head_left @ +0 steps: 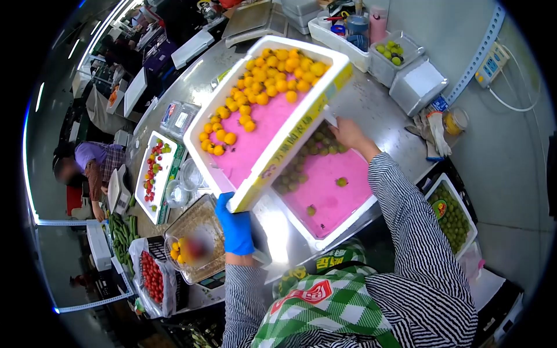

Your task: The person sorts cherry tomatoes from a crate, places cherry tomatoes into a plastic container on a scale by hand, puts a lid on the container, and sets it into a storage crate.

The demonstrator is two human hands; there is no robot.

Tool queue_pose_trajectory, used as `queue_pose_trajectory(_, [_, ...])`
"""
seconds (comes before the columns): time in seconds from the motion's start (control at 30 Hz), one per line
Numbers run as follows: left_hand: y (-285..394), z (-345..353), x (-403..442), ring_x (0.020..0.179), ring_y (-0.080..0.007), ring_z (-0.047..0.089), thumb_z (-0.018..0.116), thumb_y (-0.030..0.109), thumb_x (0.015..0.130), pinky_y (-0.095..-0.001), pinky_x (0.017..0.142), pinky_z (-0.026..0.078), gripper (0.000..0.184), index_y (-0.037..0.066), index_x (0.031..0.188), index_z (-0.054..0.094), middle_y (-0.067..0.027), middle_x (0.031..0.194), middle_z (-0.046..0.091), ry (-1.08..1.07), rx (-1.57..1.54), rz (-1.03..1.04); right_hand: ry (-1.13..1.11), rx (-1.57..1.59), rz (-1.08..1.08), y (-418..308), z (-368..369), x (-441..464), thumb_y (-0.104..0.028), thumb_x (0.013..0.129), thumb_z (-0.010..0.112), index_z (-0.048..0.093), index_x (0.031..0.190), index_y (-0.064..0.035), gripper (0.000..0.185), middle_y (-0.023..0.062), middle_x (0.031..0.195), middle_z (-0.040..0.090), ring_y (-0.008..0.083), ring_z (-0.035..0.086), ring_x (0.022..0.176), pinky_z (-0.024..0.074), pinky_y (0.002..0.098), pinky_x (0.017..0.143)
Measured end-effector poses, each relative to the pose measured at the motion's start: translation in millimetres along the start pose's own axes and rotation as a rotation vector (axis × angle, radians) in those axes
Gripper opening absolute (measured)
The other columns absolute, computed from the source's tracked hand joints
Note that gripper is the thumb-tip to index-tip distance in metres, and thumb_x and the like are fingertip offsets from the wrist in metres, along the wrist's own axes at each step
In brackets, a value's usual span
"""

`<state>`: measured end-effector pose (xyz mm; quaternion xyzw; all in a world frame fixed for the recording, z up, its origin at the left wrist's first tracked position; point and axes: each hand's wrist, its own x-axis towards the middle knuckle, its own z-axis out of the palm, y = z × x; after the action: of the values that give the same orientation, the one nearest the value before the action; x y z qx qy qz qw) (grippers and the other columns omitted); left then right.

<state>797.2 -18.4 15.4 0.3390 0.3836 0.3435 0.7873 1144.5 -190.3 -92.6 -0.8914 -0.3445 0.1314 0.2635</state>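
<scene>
- Nearest are a green checked apron (348, 301) and striped sleeves (400, 203).
- The left hand (234, 229), in a blue glove, has its fingers clasped on the near corner of a white box (290, 142).
- The bare right hand (352, 137) grasps the same box by its printed side; its fingertips are partly hidden.
- A second box (325, 197) sits on the desk (278, 226), partly behind the raised one; green fruit (325, 143) crowds its far end, and two pieces lie apart on pink lining.
- The white box is tilted above the desk, with yellow tomatoes (284, 69) gathered towards its far end.
- To the left, a tray (210, 217) carries yellow tomatoes and a blurred red thing in a clear cup (169, 243).
- Beyond that, red and green tomatoes (152, 168) lie in a white tray (168, 165).
- Farther off stand a scale (249, 20) and a clear tub (406, 64) holding green fruit.
- At far left, a person in purple (93, 153) leans forward.
</scene>
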Motion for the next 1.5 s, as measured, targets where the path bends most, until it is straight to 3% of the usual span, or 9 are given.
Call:
queue_pose_trajectory(0.43, [116, -13, 0, 0.101, -0.0304, 0.058, 0.058, 0.025, 0.076, -0.044, 0.092, 0.044, 0.045, 0.002, 0.114, 0.053, -0.0153, 0.11, 0.058, 0.07, -0.011, 0.245, 0.223, 0.018, 0.074, -18, -48, -65, -0.032, 0.093, 0.049, 0.054, 0.091, 0.0017, 0.034, 0.0282, 0.072, 0.061, 0.0482, 0.059, 0.07, 0.0463, 0.0555, 0.066])
queue_pose_trajectory(0.57, [113, -25, -14, 0.1, -0.0301, 0.058, 0.059, 0.026, 0.077, -0.0442, 0.091, 0.044, 0.04, 0.002, 0.109, 0.054, -0.0148, 0.105, 0.06, 0.116, 0.001, 0.293, 0.381, 0.083, 0.071, -21, -55, -70, -0.032, 0.092, 0.05, 0.053, 0.092, 0.0021, 0.034, 0.0289, 0.069, 0.06, 0.0495, 0.058, 0.068, 0.0449, 0.0576, 0.064])
queue_pose_trajectory(0.67, [97, -48, -14, 0.098, -0.0298, 0.058, 0.057, 0.023, 0.077, -0.0442, 0.09, 0.044, 0.032, 0.002, 0.101, 0.057, -0.0151, 0.103, 0.06, 0.207, 0.423, 0.462, 0.405, 0.065, 0.023, -27, -43, -56, -0.03, 0.092, 0.051, 0.053, 0.091, 0.0025, 0.033, 0.0289, 0.066, 0.059, 0.0491, 0.058, 0.066, 0.0449, 0.0572, 0.061])
queue_pose_trajectory(0.8, [87, -54, -20, 0.093, -0.0295, 0.06, 0.056, 0.018, 0.077, -0.0423, 0.088, 0.045, 0.025, 0.001, 0.093, 0.058, -0.016, 0.101, 0.06, 0.117, 0.029, 0.331, 0.369, 0.063, 0.017, -19, -52, -56, -0.029, 0.092, 0.051, 0.053, 0.09, 0.003, 0.032, 0.0284, 0.065, 0.059, 0.0479, 0.059, 0.065, 0.0452, 0.0564, 0.06])
queue_pose_trajectory(0.93, [79, -38, -35, 0.09, -0.0273, 0.061, 0.054, 0.018, 0.08, -0.0408, 0.083, 0.05, 0.019, 0.003, 0.091, 0.059, -0.0156, 0.1, 0.061, 0.225, 0.145, 0.334, 0.358, 0.045, 0.087, -39, -60, -68, -0.029, 0.092, 0.052, 0.054, 0.09, 0.0037, 0.032, 0.0283, 0.064, 0.059, 0.0473, 0.059, 0.064, 0.0455, 0.0561, 0.06])
queue_pose_trajectory(1.17, [62, -27, -25, 0.1, -0.0263, 0.057, 0.057, 0.016, 0.076, -0.0353, 0.092, 0.043, 0.039, -0.001, 0.11, 0.052, -0.013, 0.104, 0.058, 0.171, 0.026, 0.249, 0.086, 0.052, 0.05, -20, -26, -27, -0.032, 0.09, 0.053, 0.056, 0.092, 0.0046, 0.037, 0.0293, 0.078, 0.062, 0.0473, 0.06, 0.077, 0.0476, 0.0534, 0.07])
queue_pose_trajectory(1.3, [34, -50, 0, 0.097, -0.0252, 0.057, 0.058, 0.015, 0.075, -0.035, 0.092, 0.044, 0.036, 0.0, 0.108, 0.052, -0.0122, 0.103, 0.056, 0.105, 0.359, 0.347, -0.054, 0.181, 0.078, 11, -8, -14, -0.033, 0.09, 0.054, 0.057, 0.097, 0.0049, 0.039, 0.0295, 0.092, 0.062, 0.0457, 0.059, 0.089, 0.0466, 0.0513, 0.078])
queue_pose_trajectory(1.37, [19, -66, 17, 0.095, -0.024, 0.058, 0.059, 0.014, 0.075, -0.0345, 0.089, 0.046, 0.033, 0.001, 0.105, 0.053, -0.011, 0.1, 0.056, 0.084, 0.862, 0.524, -0.014, 0.189, 0.035, 5, -17, -21, -0.031, 0.089, 0.055, 0.058, 0.099, 0.004, 0.037, 0.0277, 0.091, 0.062, 0.0453, 0.059, 0.09, 0.0464, 0.0504, 0.079])
queue_pose_trajectory(1.5, [-11, -78, 52, 0.087, -0.0204, 0.058, 0.059, 0.011, 0.076, -0.0331, 0.081, 0.049, 0.024, 0.003, 0.098, 0.055, -0.008, 0.091, 0.056, 0.019, 0.517, 0.282, 0.318, 0.033, -0.127, -13, -12, -45, -0.02, 0.085, 0.058, 0.059, 0.103, 0.0037, 0.03, 0.0249, 0.098, 0.061, 0.0376, 0.06, 0.094, 0.0463, 0.0438, 0.081])
